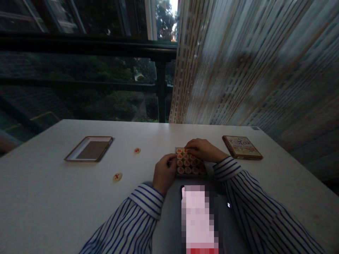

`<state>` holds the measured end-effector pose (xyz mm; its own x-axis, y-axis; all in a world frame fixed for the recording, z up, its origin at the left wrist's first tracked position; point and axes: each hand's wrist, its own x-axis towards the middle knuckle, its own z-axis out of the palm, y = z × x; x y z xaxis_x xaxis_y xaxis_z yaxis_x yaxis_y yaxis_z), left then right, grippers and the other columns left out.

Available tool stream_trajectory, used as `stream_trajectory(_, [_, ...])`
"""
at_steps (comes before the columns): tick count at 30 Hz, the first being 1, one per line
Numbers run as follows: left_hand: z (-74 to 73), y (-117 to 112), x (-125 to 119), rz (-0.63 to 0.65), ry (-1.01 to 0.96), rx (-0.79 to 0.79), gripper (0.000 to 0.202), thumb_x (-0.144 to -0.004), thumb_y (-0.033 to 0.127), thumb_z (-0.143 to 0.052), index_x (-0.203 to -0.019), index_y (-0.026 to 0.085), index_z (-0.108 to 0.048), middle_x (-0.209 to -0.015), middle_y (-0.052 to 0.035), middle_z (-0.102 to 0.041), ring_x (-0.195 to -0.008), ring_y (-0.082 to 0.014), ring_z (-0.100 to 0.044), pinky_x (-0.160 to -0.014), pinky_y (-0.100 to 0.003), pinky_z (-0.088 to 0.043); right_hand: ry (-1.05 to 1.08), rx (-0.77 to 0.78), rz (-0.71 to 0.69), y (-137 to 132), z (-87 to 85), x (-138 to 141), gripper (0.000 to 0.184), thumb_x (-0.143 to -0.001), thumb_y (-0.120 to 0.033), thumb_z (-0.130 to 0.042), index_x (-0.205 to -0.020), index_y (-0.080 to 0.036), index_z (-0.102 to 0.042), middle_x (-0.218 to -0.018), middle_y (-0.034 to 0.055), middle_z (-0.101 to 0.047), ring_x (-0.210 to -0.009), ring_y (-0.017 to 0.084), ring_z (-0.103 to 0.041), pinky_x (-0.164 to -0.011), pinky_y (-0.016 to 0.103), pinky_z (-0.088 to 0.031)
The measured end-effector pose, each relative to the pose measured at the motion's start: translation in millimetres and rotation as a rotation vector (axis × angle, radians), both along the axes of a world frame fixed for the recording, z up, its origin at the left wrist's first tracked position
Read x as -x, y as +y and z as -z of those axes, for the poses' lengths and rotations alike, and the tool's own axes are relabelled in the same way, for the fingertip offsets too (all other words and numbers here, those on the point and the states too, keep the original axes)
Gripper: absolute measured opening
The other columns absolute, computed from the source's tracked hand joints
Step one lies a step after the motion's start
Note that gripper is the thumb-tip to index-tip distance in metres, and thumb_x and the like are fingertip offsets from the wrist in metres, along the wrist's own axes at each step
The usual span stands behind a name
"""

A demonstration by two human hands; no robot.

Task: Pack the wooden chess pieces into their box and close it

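Observation:
A block of round wooden chess pieces with red characters point(188, 163) lies packed in rows on the white table point(53, 190). My left hand point(164, 174) presses against the block's left side, fingers curled. My right hand point(202, 149) lies over the block's top right corner, fingers bent down on the pieces. Both sleeves are blue-striped. Two loose pieces lie to the left, one point(137, 150) farther back and one point(117, 176) nearer me.
An open box tray point(90, 148) sits at the left. A flat lid with a printed top point(242, 146) lies at the right. A phone point(198, 215) rests near the front edge. A window railing and a curtain stand behind the table.

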<state>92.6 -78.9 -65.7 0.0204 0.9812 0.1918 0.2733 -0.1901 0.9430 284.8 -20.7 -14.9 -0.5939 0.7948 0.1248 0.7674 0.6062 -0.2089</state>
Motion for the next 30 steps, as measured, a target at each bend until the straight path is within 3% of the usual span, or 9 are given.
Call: stream_trajectory(30, [-1.5,-0.3,0.8,-0.006,0.039,-0.003,0.022,-0.078,0.023,-0.049,-0.092,0.016,-0.064,-0.096,-0.0078,-0.066,-0.088,-0.0177,-0.061,-0.079,-0.031,-0.049,-0.041,-0.018,-0.006,-1.4,-3.3,0.2,0.025,-0.082,-0.029,-0.048,-0.099,-0.02,-0.065,-0.1,0.006,-0.065,-0.092,0.019,-0.057,-0.08,0.029,-0.04])
